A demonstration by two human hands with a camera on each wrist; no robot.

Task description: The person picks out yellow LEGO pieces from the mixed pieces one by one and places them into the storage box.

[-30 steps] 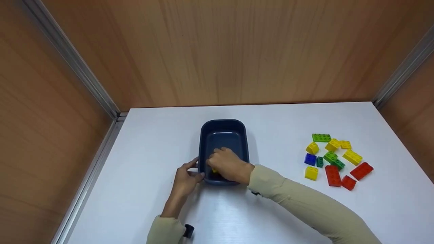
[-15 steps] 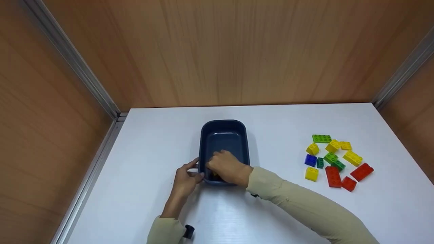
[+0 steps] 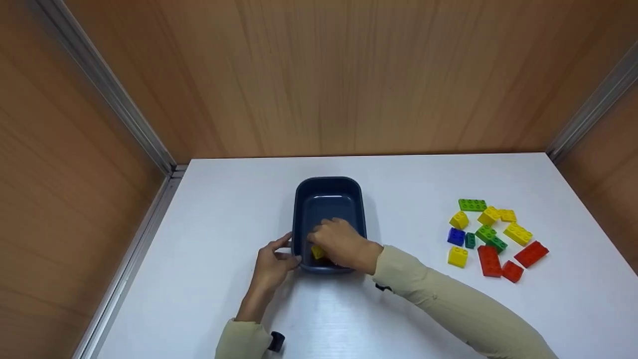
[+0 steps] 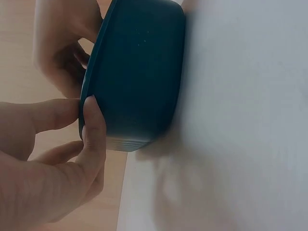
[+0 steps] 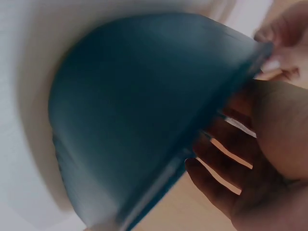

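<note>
1. On the white table (image 3: 408,199), the bin (image 3: 331,207) sat with its long axis running 12 to 6. The yellow brick (image 3: 318,252) was inside it, around 7 o'clock. The loose bricks (image 3: 486,232) lay well apart, scattered out at 3.
2. Biggest worry, imo: a bump. The right hand (image 3: 343,244) was down in the bin's 5 o'clock area, so the wrist catching the rim on the way out could've shoved or tipped the whole thing.
3. Also, if the left hand (image 3: 271,267) slipped off the rim at 8 o'clock, I'd guess the bin could've skidded. A half-grip could've sent the brick rolling too.
4. Left fingers (image 4: 94,115): a narrow pinch across the rim, one digit against the outer wall, barely any gap.
5. Right fingers (image 5: 209,183): bent down over the rim, with slim gaps between them. The tips were hidden and that view's blurry, so I couldn't tell whether they had hold of the brick or were just beside it.
</note>
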